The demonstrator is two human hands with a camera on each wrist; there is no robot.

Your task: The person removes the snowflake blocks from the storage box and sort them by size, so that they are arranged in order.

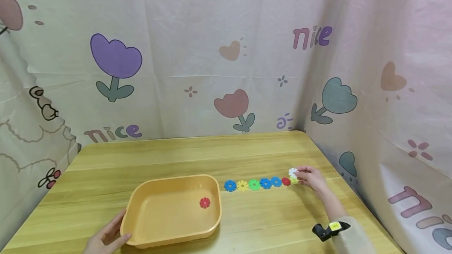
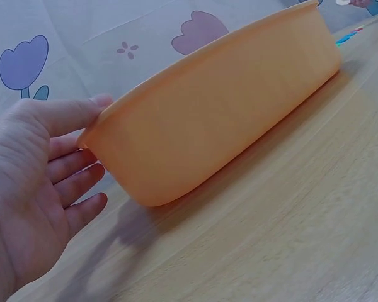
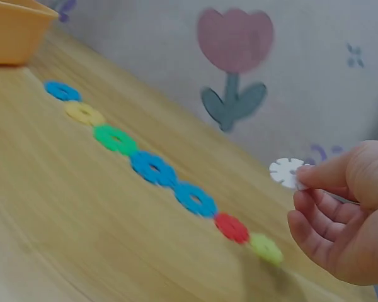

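My right hand pinches a white snowflake disc by its edge between thumb and fingers, raised over the table at the right end of a row of flat notched discs. From left to right the row runs blue, yellow, green, blue, blue, red and yellow-green. At the lower left, my left hand grips the rim of an orange plastic basin, thumb over the edge. Inside the basin lies one red snowflake disc.
The wood-grain table backs onto a printed curtain with flowers and words, which also hangs along both sides. A black wrist strap mount sits on the right forearm over a light sleeve.
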